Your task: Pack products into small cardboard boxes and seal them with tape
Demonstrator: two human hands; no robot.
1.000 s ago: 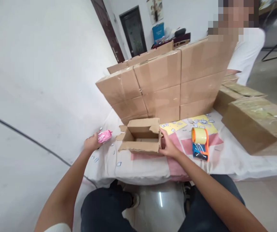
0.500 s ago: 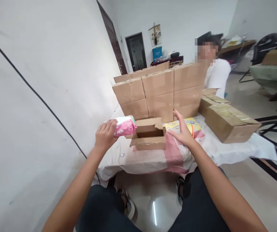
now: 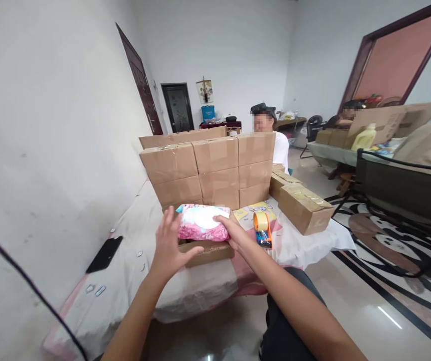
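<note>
Pink-and-white soft pack (image 3: pixel 202 222): positioned directly above the small carton (image 3: pixel 208 255), lying lengthwise over it and hiding most of its opening. Right hand (image 3: pixel 235 234): closed on the pack's right end, thumb on top. Left hand (image 3: pixel 171 245): spread wide at the pack's left end, fingers and thumb apart; from where I stand, I cannot tell whether it touches the pack. Carton rests on the tablecloth (image 3: pixel 133 296), near the table's front edge. Tape dispenser (image 3: pixel 263 236): just right of the right hand. Black phone-like slab (image 3: pixel 104 254): lying flat, well left. Stacked boxes (image 3: pixel 215 168): standing behind the carton. Co-worker in a white shirt (image 3: pixel 282 150): beyond the stack.
</note>
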